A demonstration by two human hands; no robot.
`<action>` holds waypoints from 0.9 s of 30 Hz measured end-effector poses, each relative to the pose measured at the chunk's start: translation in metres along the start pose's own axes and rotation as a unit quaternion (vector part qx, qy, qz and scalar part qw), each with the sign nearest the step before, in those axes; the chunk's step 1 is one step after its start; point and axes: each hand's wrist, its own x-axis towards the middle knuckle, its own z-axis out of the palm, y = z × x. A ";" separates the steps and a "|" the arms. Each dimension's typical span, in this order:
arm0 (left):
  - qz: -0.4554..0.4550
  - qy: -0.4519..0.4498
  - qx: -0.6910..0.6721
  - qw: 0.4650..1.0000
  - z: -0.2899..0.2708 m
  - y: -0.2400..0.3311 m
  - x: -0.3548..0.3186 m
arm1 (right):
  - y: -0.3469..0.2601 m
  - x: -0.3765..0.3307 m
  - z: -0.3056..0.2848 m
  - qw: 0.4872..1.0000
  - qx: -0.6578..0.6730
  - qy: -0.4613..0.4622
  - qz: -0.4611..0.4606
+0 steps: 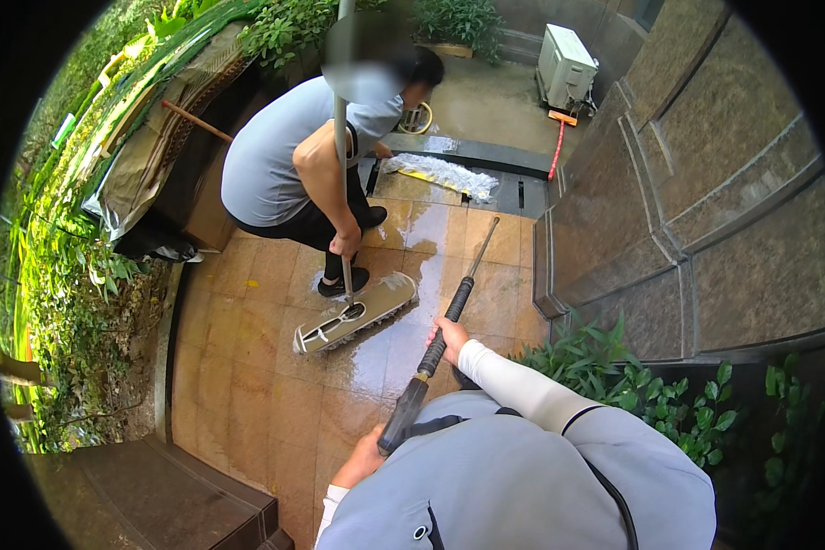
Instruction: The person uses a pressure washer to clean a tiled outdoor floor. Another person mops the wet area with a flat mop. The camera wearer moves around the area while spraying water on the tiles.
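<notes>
A black pressure washer gun [405, 414] with a long thin lance [482, 246] slants across my front, its tip toward the upper right over wet tiles. My right hand [449, 341] is closed round the ribbed grip midway along it. My left hand [367, 457] is wrapped at the rear end by my waist, its fingers partly hidden. Ahead, a co-worker [307, 151] in a grey shirt bends forward, one hand on the pole of a wide flat mop [357, 313] lying on the tiles. The co-worker's other hand is by a second, white fluffy mop head [442, 176].
Tan floor tiles [275, 403] shine with water in the middle. Stone-clad wall [733, 183] and leafy plants [669, 412] border the right. A white outdoor unit [566, 66] and an orange-headed tool with a red handle [557, 147] stand at the far right. Greenery [73, 302] lines the left.
</notes>
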 end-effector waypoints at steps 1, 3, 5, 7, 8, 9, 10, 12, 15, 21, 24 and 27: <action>-0.003 0.004 -0.001 1.000 0.001 0.001 -0.002 | 0.000 -0.001 0.000 1.000 -0.002 -0.009 -0.002; -0.008 0.006 -0.005 1.000 0.000 0.002 -0.005 | 0.004 -0.002 0.000 1.000 -0.007 -0.003 0.009; -0.015 0.004 -0.011 1.000 -0.001 0.002 -0.006 | 0.005 -0.002 0.001 1.000 -0.008 -0.012 0.001; -0.023 0.007 -0.021 1.000 -0.002 0.002 -0.007 | 0.006 -0.003 0.001 1.000 -0.007 -0.009 0.001; -0.022 0.009 -0.017 1.000 -0.002 0.002 -0.008 | 0.006 -0.003 0.002 1.000 -0.007 -0.007 0.001; -0.021 0.011 -0.012 1.000 -0.002 0.001 -0.008 | 0.008 -0.005 0.002 1.000 -0.006 0.002 0.008; -0.017 0.011 0.002 1.000 -0.003 0.002 -0.008 | 0.008 -0.005 0.002 1.000 -0.004 -0.007 0.000; -0.009 0.010 0.018 1.000 -0.004 0.003 -0.009 | 0.008 -0.006 0.003 1.000 0.002 -0.005 -0.002; -0.007 0.007 0.016 1.000 -0.003 0.007 -0.011 | 0.010 -0.007 0.005 1.000 0.003 0.000 -0.004; 0.028 0.018 0.075 0.997 -0.002 0.011 -0.018 | 0.014 -0.011 0.006 1.000 -0.002 0.011 -0.005; 0.019 0.026 0.062 0.998 -0.004 0.007 -0.019 | 0.015 -0.015 0.007 1.000 -0.005 0.009 0.000; 0.011 0.022 0.056 0.998 -0.011 0.000 -0.016 | 0.014 -0.017 0.010 1.000 -0.005 0.011 0.006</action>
